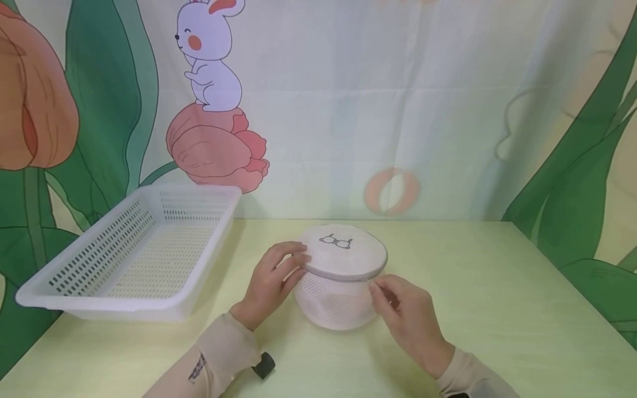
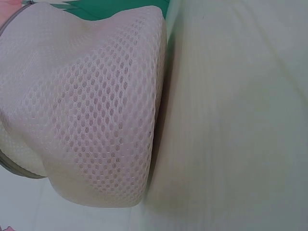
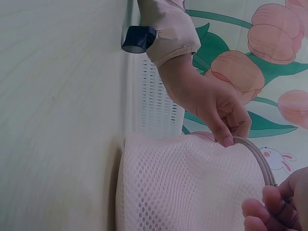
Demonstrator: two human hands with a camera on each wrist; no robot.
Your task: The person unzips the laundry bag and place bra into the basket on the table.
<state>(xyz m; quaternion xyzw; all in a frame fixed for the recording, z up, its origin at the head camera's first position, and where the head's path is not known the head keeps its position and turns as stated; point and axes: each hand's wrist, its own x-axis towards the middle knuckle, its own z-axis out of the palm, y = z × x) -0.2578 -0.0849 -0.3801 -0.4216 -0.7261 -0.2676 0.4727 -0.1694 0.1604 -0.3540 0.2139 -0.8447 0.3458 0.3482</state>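
A round white mesh laundry bag (image 1: 333,304) stands upright on the table, its flat lid (image 1: 358,257) printed with a small dark outline drawing. A grey zip (image 1: 343,276) runs around the lid's edge. My left hand (image 1: 271,279) grips the left side of that rim, fingers over the top and thumb below, as the right wrist view shows. At the front right of the rim, my right hand (image 1: 410,315) pinches the zipper pull between thumb and curled forefinger; the pull itself is hidden. Only the bag's mesh side (image 2: 96,110) fills the left wrist view, without a hand.
On the left of the table (image 1: 497,309) stands a white slotted plastic basket (image 1: 184,309). A cloth backdrop (image 1: 448,110) with a printed rabbit and tulips hangs behind the table's far edge. A dark wrist camera (image 1: 264,365) sits on my left cuff.
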